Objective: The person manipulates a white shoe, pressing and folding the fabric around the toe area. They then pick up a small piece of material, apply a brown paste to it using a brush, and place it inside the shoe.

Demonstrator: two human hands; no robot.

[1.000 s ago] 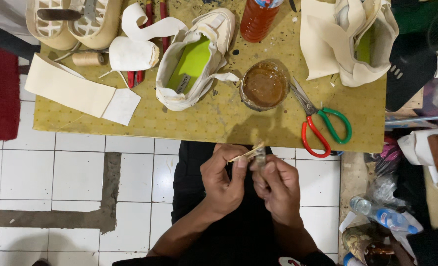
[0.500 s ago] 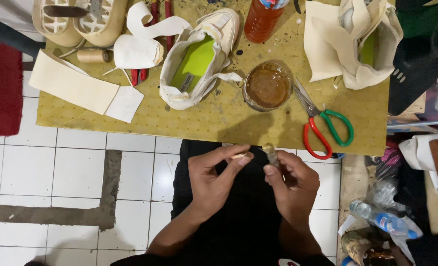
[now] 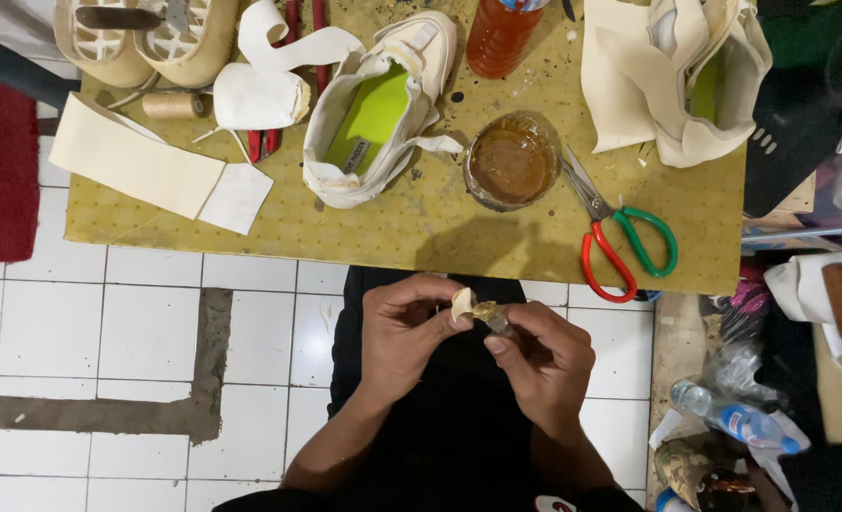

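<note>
My left hand [image 3: 404, 327] pinches a small cream leather scrap [image 3: 461, 304] between thumb and fingers, above my lap. My right hand [image 3: 540, 356] grips a small brush [image 3: 493, 316] whose glue-coated tip touches the scrap. Both hands are close together just below the front edge of the yellow-topped table [image 3: 421, 223]. On the table straight ahead stands a round glue pot [image 3: 511, 161] with brown glue. A white shoe upper with a green insole [image 3: 375, 109] lies left of the pot.
Red-and-green handled scissors [image 3: 620, 237] lie right of the pot. Cream leather pieces [image 3: 146, 171], a thread spool [image 3: 170, 104], an orange bottle [image 3: 501, 33] and another shoe upper [image 3: 677, 76] fill the table. White tiled floor lies left; plastic bottles [image 3: 738, 417] and bags clutter the right.
The hands parted briefly, then came back together. The thin strip seen earlier is replaced by a curled cream scrap at my left fingertips, and the brush tip now touches it.
</note>
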